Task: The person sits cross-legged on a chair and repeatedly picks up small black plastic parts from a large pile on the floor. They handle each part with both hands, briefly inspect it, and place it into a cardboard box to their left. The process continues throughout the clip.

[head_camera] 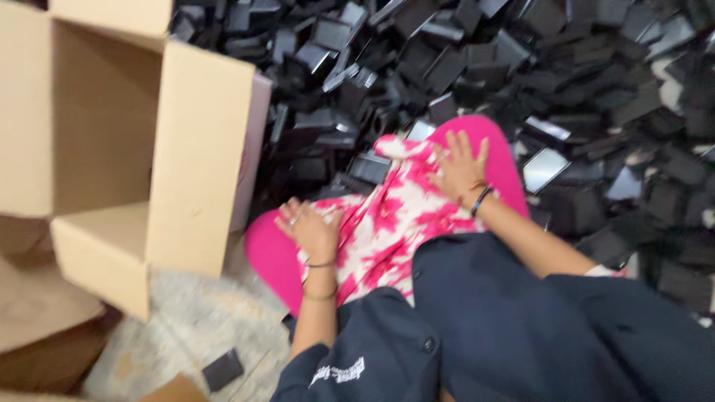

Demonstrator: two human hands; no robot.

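My left hand [311,228] rests flat, fingers spread, on my left knee over a pink-and-white patterned cloth [387,223]. My right hand [460,167] lies flat with fingers apart on my right knee, on the same cloth and the bright pink trousers [488,141]. Neither hand holds anything. Both wrists carry thin bracelets. A dark navy shirt [506,327] fills the lower frame. The whole picture is motion-blurred.
A big heap of small black flat boxes [521,67] covers the floor ahead and to the right. An open cardboard carton [134,149] stands at the left. One black piece [223,369] lies on the pale floor near more cardboard [45,327].
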